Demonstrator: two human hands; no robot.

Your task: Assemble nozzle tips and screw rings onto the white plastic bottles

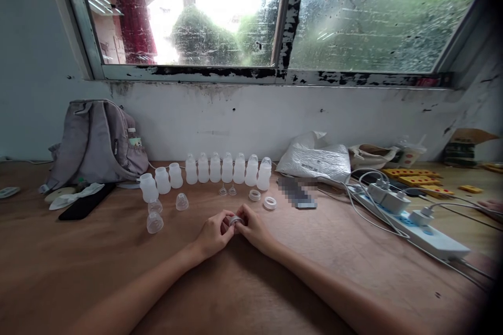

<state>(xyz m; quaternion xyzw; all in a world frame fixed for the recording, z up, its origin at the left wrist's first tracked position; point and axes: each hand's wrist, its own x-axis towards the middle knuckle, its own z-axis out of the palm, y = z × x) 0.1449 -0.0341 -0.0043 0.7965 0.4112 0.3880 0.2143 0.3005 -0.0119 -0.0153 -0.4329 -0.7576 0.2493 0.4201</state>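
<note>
Both of my hands meet over the middle of the table, fingers pinched round a small whitish bottle collar ring (234, 220). My left hand (215, 233) grips its left side, and my right hand (251, 227) closes on its right side. Fingers hide part of the ring, and whether a teat sits in it I cannot tell. Beyond the hands are two clear teats (223, 190) and, to their right, two loose collar rings (270, 203). A row of several topped baby bottles (215, 168) stands behind. Three open bottles (148, 188) and three clear domed caps (154, 223) are at the left.
A grey backpack (92, 141) leans on the wall at the left, near a black phone-like slab (86, 203). At the right are a partly blurred phone (304, 200), a silver bag (316, 159) and a white power strip (428, 238) with cables. Another person's hand (491, 205) shows at the right edge.
</note>
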